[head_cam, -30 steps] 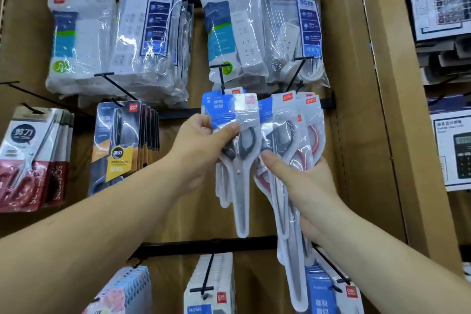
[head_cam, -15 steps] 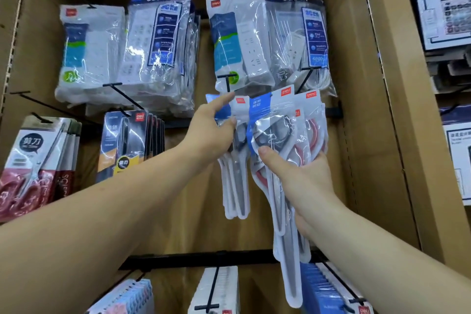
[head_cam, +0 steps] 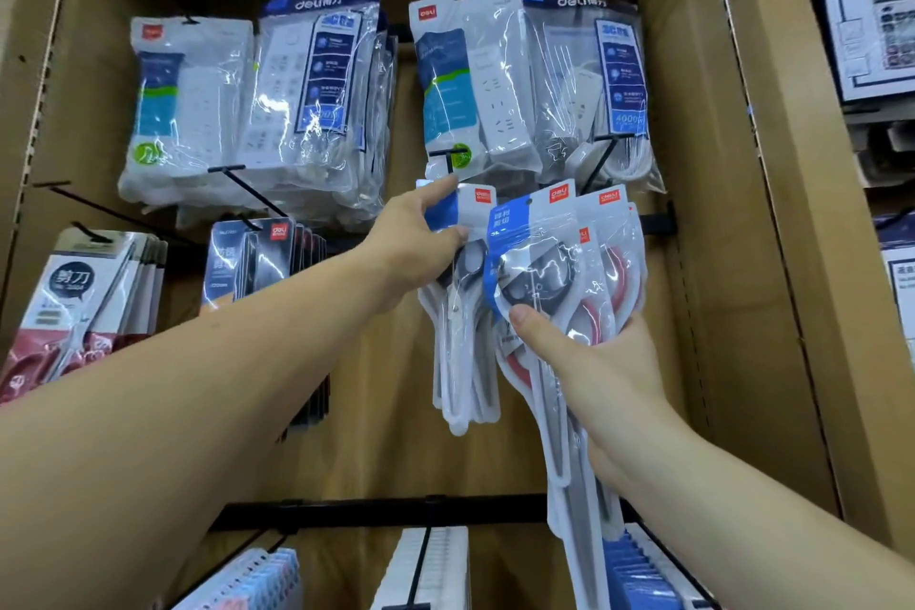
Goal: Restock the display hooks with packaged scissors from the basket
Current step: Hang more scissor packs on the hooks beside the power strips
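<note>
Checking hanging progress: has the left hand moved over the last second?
Yes. The left hand, pinching a scissors pack, has risen toward the black hook above it and now sits just below its tip.

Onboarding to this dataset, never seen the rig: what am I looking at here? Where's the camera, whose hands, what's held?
There is no robot. A person works bare-handed, and the single view comes from a wide-angle camera worn on their head, facing a shop display wall. The left hand pinches the header of a scissors pack just below a black hook; whether the pack is threaded on I cannot tell. The right hand grips a fanned bundle of scissors packs, presumably next to hang. Above hang bagged power strips, and boxed calculators sit at the far right. The basket is out of view.
</note>
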`<action>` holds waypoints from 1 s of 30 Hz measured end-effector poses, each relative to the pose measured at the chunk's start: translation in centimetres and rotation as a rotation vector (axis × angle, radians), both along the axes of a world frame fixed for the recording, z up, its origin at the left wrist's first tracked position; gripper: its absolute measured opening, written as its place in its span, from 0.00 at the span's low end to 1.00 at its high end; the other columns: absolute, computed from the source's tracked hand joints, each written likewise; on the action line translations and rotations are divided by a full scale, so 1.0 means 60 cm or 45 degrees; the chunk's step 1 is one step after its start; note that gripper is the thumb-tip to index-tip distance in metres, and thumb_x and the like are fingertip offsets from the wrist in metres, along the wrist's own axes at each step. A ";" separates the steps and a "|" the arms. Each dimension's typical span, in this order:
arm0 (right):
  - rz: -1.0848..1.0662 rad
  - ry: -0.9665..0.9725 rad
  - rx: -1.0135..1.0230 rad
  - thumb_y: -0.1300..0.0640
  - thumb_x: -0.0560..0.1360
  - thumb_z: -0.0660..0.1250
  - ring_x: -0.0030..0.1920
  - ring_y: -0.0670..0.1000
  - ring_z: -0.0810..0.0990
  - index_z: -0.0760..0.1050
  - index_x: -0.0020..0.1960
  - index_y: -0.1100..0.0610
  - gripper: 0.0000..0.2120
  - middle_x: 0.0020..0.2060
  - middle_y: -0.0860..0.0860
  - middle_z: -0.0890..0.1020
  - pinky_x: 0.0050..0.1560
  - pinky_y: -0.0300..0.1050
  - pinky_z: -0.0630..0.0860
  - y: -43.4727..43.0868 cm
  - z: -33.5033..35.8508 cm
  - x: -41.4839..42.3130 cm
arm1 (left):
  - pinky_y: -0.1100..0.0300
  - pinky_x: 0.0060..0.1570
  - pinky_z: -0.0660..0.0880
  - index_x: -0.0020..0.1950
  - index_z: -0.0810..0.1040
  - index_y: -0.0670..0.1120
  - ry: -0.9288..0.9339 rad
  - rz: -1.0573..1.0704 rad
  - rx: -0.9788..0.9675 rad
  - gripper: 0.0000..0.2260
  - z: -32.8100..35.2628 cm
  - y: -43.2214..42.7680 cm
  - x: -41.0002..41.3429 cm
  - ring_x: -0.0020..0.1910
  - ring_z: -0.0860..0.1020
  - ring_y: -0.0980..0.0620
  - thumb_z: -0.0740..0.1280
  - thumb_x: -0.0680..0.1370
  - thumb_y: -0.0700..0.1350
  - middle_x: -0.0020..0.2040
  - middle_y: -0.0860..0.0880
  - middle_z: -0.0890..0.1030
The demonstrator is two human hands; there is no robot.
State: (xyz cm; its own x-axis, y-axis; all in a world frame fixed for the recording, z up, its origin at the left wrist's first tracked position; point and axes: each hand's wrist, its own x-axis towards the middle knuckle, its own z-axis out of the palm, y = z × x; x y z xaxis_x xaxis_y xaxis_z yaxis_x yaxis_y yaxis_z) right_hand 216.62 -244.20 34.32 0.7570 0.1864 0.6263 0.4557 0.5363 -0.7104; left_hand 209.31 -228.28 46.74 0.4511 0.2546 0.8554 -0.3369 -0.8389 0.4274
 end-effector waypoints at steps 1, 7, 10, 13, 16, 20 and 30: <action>0.002 0.001 0.002 0.51 0.68 0.85 0.60 0.46 0.84 0.73 0.72 0.43 0.37 0.59 0.41 0.85 0.66 0.56 0.80 -0.001 -0.001 0.000 | 0.79 0.55 0.67 0.81 0.68 0.50 0.010 0.006 0.008 0.29 0.001 -0.001 -0.001 0.65 0.75 0.60 0.71 0.82 0.39 0.67 0.57 0.75; -0.012 0.034 -0.011 0.52 0.68 0.85 0.58 0.47 0.85 0.74 0.70 0.44 0.35 0.57 0.43 0.86 0.63 0.56 0.82 -0.014 -0.002 -0.001 | 0.73 0.63 0.69 0.80 0.70 0.50 -0.023 0.004 -0.044 0.29 -0.001 0.013 -0.001 0.68 0.75 0.59 0.73 0.81 0.43 0.74 0.55 0.75; -0.006 0.029 -0.003 0.53 0.69 0.84 0.57 0.46 0.86 0.75 0.69 0.44 0.33 0.56 0.42 0.86 0.60 0.51 0.83 -0.021 -0.005 -0.004 | 0.69 0.66 0.68 0.80 0.69 0.52 0.010 0.000 -0.026 0.28 -0.008 0.018 -0.007 0.71 0.74 0.59 0.73 0.81 0.43 0.75 0.55 0.75; -0.003 0.038 -0.021 0.53 0.68 0.84 0.55 0.46 0.86 0.75 0.68 0.44 0.32 0.55 0.42 0.87 0.59 0.51 0.83 -0.019 -0.009 -0.005 | 0.69 0.67 0.64 0.81 0.68 0.54 0.033 0.052 0.044 0.29 -0.010 0.019 -0.010 0.76 0.70 0.58 0.73 0.81 0.45 0.77 0.55 0.72; 0.016 0.051 -0.013 0.53 0.68 0.85 0.57 0.46 0.86 0.75 0.69 0.45 0.33 0.56 0.43 0.86 0.63 0.55 0.82 -0.014 -0.011 -0.010 | 0.73 0.63 0.61 0.81 0.68 0.54 0.079 0.092 0.092 0.28 0.003 0.017 -0.009 0.76 0.68 0.58 0.72 0.82 0.45 0.78 0.55 0.71; 0.023 0.033 -0.005 0.53 0.69 0.85 0.59 0.45 0.84 0.73 0.72 0.45 0.36 0.58 0.42 0.85 0.66 0.54 0.80 -0.014 -0.006 -0.014 | 0.74 0.60 0.63 0.81 0.68 0.55 0.111 0.135 0.123 0.29 0.011 0.019 -0.007 0.74 0.71 0.57 0.72 0.81 0.46 0.76 0.55 0.73; 0.026 0.042 0.005 0.52 0.69 0.84 0.59 0.45 0.85 0.75 0.69 0.44 0.32 0.57 0.41 0.86 0.65 0.53 0.80 -0.023 -0.008 -0.015 | 0.49 0.64 0.77 0.73 0.73 0.56 0.085 0.575 0.121 0.32 -0.028 0.027 0.003 0.59 0.79 0.48 0.75 0.73 0.65 0.68 0.47 0.70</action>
State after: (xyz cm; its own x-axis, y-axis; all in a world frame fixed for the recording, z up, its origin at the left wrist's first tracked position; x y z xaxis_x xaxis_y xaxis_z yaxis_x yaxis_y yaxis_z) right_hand 215.75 -245.60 33.83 0.7734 0.2001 0.6015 0.4206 0.5479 -0.7231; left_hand 209.46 -226.69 45.06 0.3679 0.3603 0.8572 0.0968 -0.9317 0.3501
